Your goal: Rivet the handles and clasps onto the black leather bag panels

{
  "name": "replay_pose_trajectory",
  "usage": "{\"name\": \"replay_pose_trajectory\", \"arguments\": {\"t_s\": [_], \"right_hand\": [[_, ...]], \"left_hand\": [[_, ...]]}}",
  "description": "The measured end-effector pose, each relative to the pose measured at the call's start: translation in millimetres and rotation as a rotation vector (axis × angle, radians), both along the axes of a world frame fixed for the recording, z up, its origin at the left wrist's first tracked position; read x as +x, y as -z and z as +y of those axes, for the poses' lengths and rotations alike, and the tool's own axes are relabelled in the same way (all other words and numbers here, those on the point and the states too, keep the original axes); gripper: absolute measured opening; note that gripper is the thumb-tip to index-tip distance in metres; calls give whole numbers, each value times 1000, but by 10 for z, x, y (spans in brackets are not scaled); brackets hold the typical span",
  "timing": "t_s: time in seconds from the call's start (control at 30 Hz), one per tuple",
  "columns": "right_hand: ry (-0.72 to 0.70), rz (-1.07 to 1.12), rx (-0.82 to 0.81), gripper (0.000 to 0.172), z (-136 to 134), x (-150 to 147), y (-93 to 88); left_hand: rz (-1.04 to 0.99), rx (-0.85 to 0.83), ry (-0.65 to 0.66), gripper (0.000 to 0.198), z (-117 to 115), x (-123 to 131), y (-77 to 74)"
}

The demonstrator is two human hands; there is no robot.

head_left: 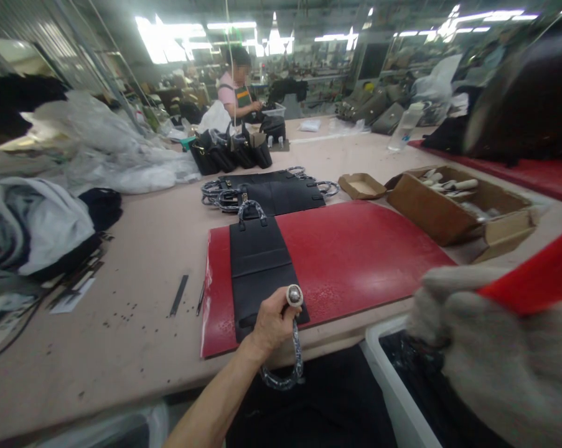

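My left hand [272,322] is closed at the near end of a flat black leather bag panel [262,261] lying on a red mat [355,255]. It grips the panel's plastic-wrapped handle [285,367], and a round metal knob [294,294] sticks up above the fingers. My right hand [486,361], in a grey knit glove and close to the camera, is closed around a red tool handle [537,277] at the lower right. The panel's far handle [251,210] rests at the mat's top edge.
More black panels with wrapped handles [271,190] lie beyond the mat, with upright black bags [229,152] behind them. Cardboard boxes [449,202] hold tools at right. A white bin [393,386] sits below the table edge. A person [236,87] works at the far end. Plastic wrap and cloth pile up left.
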State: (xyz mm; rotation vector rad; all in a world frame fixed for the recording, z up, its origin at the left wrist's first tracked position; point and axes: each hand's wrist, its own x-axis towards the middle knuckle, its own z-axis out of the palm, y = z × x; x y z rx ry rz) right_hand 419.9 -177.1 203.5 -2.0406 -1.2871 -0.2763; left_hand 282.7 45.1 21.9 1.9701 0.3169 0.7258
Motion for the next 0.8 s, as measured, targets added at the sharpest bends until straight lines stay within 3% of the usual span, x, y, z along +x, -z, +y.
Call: {"name": "replay_pose_trajectory", "arguments": {"t_s": [0.1,0.17,0.3,0.37,0.5,0.57,0.6,0.67,0.73,0.8], "right_hand": [[-80,-75,-274,29,-5,18,276],[-87,-2,-435,28,-12,85,407],[-41,249,-471,33,59,297,591],[-25,316,-480,35,167,430,778],[118,233,-593,25,462,669,1214],[177,151,-599,21,601,697,1334],[178,96,-564,27,663,675,1368],[98,-22,-435,40,773,564,1416],[-89,-61,-306,50,862,396,1483],[-292,-23,-277,59,925,229,1582]], "left_hand": [[1,-4,17,10,1,1,-12],[-4,-9,24,11,2,3,-25],[-12,7,25,12,5,3,-49],[-1,6,25,11,6,2,-58],[2,3,32,10,13,0,-61],[2,-4,43,11,19,2,-61],[3,-11,46,12,20,4,-62],[0,-17,46,12,21,7,-66],[-4,-5,43,13,20,12,-75],[-16,13,38,14,20,20,-87]]}}
